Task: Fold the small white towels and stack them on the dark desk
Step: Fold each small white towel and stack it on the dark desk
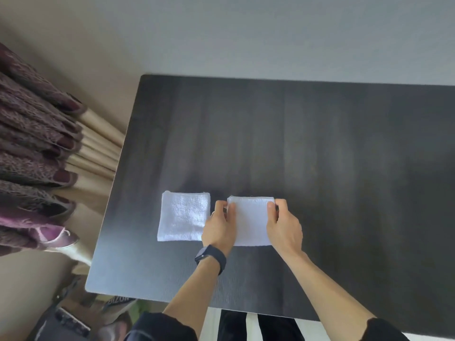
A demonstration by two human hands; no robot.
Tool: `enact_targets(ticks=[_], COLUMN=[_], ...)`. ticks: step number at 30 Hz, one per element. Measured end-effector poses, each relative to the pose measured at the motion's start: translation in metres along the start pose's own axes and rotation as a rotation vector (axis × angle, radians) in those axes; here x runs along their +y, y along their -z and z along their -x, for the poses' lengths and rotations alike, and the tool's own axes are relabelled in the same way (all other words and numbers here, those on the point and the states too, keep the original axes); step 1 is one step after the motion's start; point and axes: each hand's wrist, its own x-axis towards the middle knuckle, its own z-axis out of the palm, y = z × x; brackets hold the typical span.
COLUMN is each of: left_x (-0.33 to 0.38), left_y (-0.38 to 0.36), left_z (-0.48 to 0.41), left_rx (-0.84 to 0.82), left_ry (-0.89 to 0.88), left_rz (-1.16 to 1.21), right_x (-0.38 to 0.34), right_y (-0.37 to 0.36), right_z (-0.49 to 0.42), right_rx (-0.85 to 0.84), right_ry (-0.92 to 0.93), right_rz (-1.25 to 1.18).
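Observation:
Two small white towels lie folded on the dark desk (320,148), near its front left part. The left towel (183,216) is a flat square and nothing touches it. Just to its right lies the second folded towel (251,221). My left hand (218,226), with a dark watch on the wrist, pinches this towel's far left corner. My right hand (285,225) pinches its far right corner. Both hands cover the towel's side edges.
Purple and beige curtains (49,148) hang to the left of the desk. Bags and clutter (73,318) sit on the floor below the desk's front left corner. A pale wall runs behind the desk's far edge.

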Motion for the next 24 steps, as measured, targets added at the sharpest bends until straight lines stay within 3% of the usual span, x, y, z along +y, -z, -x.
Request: enact_targets(ticks=[4,7,10,13,15,18,24], left_x=[0.006,0.003,-0.014,-0.025,-0.025,-0.026,-0.026], left_y=[0.006,0.01,0.005,-0.006,-0.011,-0.015,-0.018], left_z=[0.003,0.019,0.024,0.014,0.003,-0.009,-0.017], left_rx=[0.027,0.145,0.264,0.178,0.12,0.079,0.051], left_ry=[-0.032,-0.22,-0.518,-0.684,-0.684,-0.661,-0.625], left_rz=[-0.045,-0.138,-0.371,-0.554,-0.608,-0.672,-0.755], right_x=[-0.006,0.0,0.011,0.017,0.02,0.026,0.028], right_y=[0.002,0.006,0.002,-0.012,-0.02,-0.026,-0.034], right_z=[0.002,0.01,0.021,0.02,0.013,0.004,0.003], right_rx=[0.053,0.126,0.243,0.205,0.125,0.042,0.038], right_ry=[-0.037,-0.062,0.178,0.456,0.497,0.411,0.363], right_rz=[0.011,0.019,0.095,0.249,0.344,0.4,0.372])
